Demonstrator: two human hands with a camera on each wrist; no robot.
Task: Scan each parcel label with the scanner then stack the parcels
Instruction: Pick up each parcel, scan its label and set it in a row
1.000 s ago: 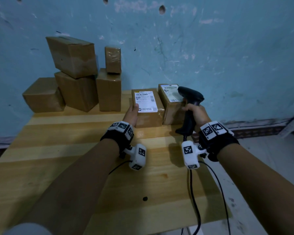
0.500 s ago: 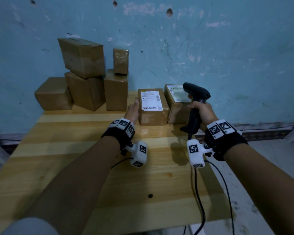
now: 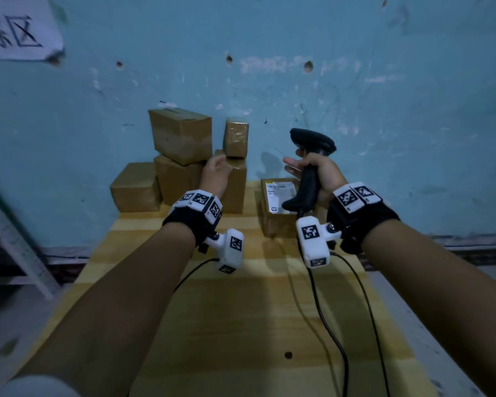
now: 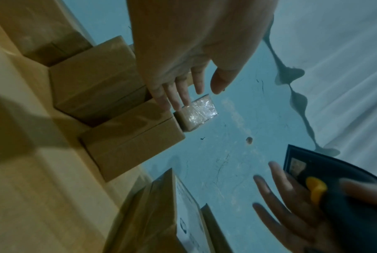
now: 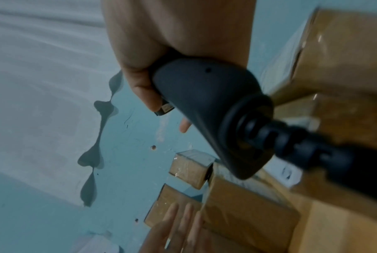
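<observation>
My left hand (image 3: 216,171) hangs open in the air before the stack of plain brown parcels (image 3: 181,156), its fingers (image 4: 178,95) straight and just short of the small taped parcel (image 4: 196,112) on top. Nothing is in it. My right hand (image 3: 317,171) grips the handle of the black scanner (image 3: 312,141) and holds it upright above the table; some fingers stretch out past the yellow trigger (image 4: 316,188). Below the scanner lies a labelled parcel (image 3: 279,202), label up. A second parcel (image 4: 213,231) beside it is mostly hidden behind my right hand.
The wooden table (image 3: 241,325) stands against a blue wall (image 3: 384,124). The scanner cable (image 3: 330,333) and the wrist-camera leads trail over the table's front right. A pale frame (image 3: 17,253) stands on the floor at the left.
My left hand let go of the labelled parcel and rose to the left, up to the stack. My right hand lifted the scanner higher. The view tilted up.
</observation>
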